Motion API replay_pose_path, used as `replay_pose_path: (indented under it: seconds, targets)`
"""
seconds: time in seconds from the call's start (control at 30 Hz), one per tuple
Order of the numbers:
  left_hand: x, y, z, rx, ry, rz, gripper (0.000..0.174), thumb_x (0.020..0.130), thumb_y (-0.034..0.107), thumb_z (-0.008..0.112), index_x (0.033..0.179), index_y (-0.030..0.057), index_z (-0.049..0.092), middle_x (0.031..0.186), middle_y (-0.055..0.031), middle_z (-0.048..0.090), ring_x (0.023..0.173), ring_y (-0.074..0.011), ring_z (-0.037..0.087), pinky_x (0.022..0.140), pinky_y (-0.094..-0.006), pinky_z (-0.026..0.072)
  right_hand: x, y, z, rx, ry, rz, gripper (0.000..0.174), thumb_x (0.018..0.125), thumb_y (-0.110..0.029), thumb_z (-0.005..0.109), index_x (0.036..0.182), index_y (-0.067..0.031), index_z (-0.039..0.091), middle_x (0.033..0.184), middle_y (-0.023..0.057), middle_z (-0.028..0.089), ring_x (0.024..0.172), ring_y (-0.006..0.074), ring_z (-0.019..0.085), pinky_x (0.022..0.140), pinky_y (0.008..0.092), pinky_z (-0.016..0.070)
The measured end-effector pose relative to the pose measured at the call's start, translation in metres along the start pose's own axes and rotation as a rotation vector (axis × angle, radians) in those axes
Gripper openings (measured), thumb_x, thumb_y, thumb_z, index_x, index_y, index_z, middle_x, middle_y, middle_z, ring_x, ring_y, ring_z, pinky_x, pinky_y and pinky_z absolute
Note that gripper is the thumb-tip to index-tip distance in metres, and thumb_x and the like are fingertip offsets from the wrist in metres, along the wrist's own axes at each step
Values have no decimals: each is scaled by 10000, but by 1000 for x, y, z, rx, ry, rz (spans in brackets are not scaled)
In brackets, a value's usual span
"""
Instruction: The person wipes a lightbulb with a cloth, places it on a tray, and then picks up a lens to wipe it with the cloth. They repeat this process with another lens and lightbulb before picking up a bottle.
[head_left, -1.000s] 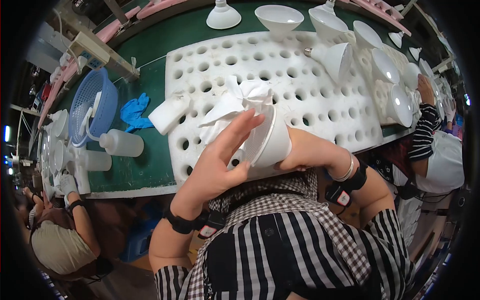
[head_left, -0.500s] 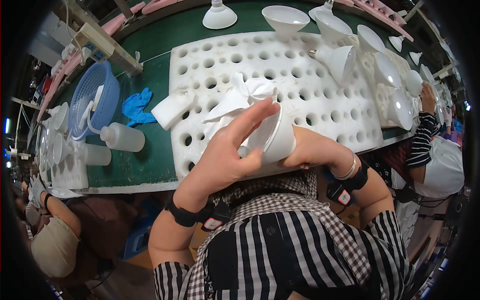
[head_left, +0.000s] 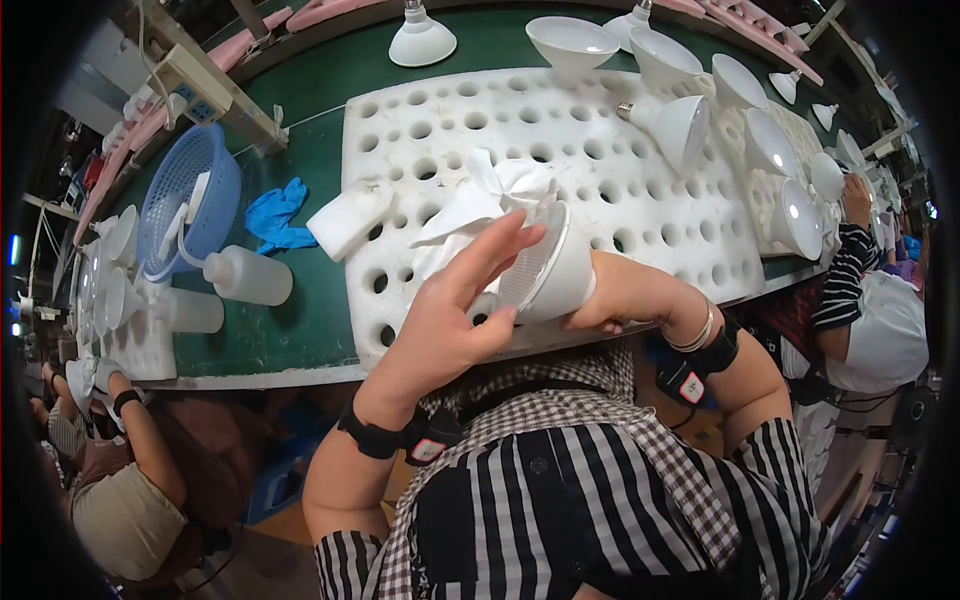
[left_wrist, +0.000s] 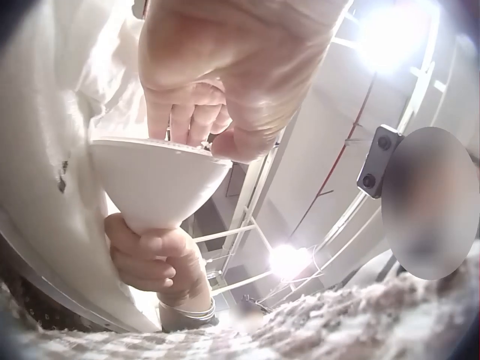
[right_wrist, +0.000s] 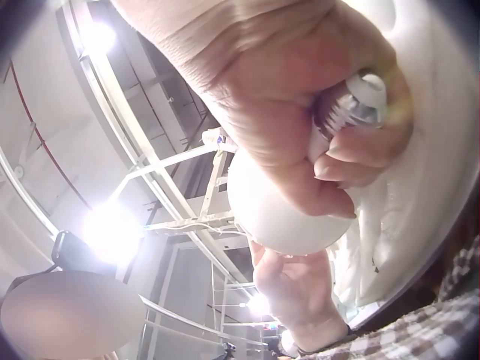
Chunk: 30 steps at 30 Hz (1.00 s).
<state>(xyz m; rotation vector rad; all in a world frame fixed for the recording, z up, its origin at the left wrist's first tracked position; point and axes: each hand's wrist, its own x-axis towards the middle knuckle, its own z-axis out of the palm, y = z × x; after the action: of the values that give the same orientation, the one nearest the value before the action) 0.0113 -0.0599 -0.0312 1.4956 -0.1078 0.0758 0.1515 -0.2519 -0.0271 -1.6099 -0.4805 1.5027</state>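
A white cone-shaped reflector bulb (head_left: pixel 563 270) is tilted on its side, its ribbed face turned toward my left hand (head_left: pixel 440 325). My right hand (head_left: pixel 630 290) grips its neck, and the metal screw base (right_wrist: pixel 352 109) pokes out of that fist in the right wrist view. In the left wrist view, the left fingers (left_wrist: pixel 184 116) reach straight over the face, with the thumb right at the rim. A crumpled white cloth (head_left: pixel 470 215) lies just beyond the left hand on a white foam board (head_left: pixel 480 115) full of holes.
Another reflector bulb (head_left: pixel 680 130) lies on the board, with more standing behind it. To the left are a white foam block (head_left: pixel 345 220), a blue glove (head_left: pixel 278 215), a plastic bottle (head_left: pixel 245 277) and a blue basket (head_left: pixel 215 165). Other people work at both sides.
The bulb has turned slightly and shifted a little to the right, with the left hand staying against its face. The right hand keeps its grip on the neck.
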Motion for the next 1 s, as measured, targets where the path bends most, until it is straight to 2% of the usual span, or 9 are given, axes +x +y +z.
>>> replay_pose_path:
  seconds: [0.23, 0.4, 0.6, 0.73, 0.8, 0.83, 0.9, 0.93, 1.0]
  targets:
    - [9, -3, 0, -4, -51, 54, 758, 774, -59, 493, 1510, -1, 324, 1468, -165, 483, 1403, -235, 416, 1199, -397, 277, 1, 2, -2, -26, -7, -38, 764, 716, -33, 737, 1374, -17, 349, 763, 44, 592, 458, 79, 482, 399, 242, 386]
    - [-10, -18, 0, -106, 23, -5, 762, 766, -97, 488, 1507, -17, 327, 1492, -152, 455, 1423, -226, 382, 1206, -390, 261, 2, 1, -9, 10, -82, 19, 712, 738, -29, 734, 1362, -37, 392, 754, 26, 576, 480, 66, 466, 416, 234, 377]
    - [-19, -35, -2, -132, 48, -47, 748, 778, -112, 474, 1506, -13, 332, 1493, -144, 452, 1411, -219, 397, 1200, -387, 273, 5, 6, -14, -3, -122, 72, 644, 738, -22, 731, 1316, -20, 447, 754, 21, 570, 484, 58, 451, 415, 226, 365]
    - [-17, -30, -6, -114, 47, -62, 717, 788, -99, 471, 1492, -14, 365, 1489, -132, 458, 1402, -212, 405, 1193, -385, 288, 3, 4, -11, 93, -127, 10, 659, 727, -33, 740, 1317, -18, 446, 761, 17, 569, 488, 45, 455, 411, 211, 368]
    - [-16, -22, -7, -114, 37, -102, 666, 798, -82, 480, 1459, -20, 424, 1477, -124, 473, 1391, -208, 419, 1183, -382, 305, 0, 4, -3, -35, -31, 8, 698, 706, -66, 752, 1328, -18, 439, 804, 72, 630, 518, 148, 569, 473, 278, 463]
    - [-16, -19, -7, -109, 36, -101, 666, 798, -82, 480, 1459, -20, 424, 1477, -124, 473, 1391, -208, 419, 1183, -382, 305, 2, 12, 3, -35, -31, 3, 698, 706, -66, 752, 1328, -18, 439, 804, 72, 630, 518, 148, 569, 473, 278, 463]
    - [-15, -13, -5, -98, 67, -148, 630, 804, -60, 506, 1432, -11, 471, 1458, -121, 494, 1374, -210, 441, 1169, -384, 331, 7, 25, 17, -560, 385, -434, 670, 716, -98, 769, 1313, 6, 483, 918, 126, 702, 764, 247, 693, 674, 343, 535]
    - [-15, -11, -4, -94, 66, -150, 630, 804, -60, 506, 1432, -11, 471, 1458, -121, 494, 1374, -210, 441, 1169, -384, 331, 5, 21, 19, -556, 385, -437, 670, 716, -98, 769, 1313, 6, 483, 918, 126, 702, 764, 247, 693, 674, 343, 535]
    - [-15, -6, -2, -34, 77, -121, 608, 809, -43, 525, 1415, 2, 501, 1441, -123, 512, 1357, -213, 464, 1153, -386, 358, -9, 7, 27, -643, 393, -223, 828, 698, -140, 786, 1410, -19, 381, 1073, 202, 691, 999, 361, 678, 854, 396, 522]
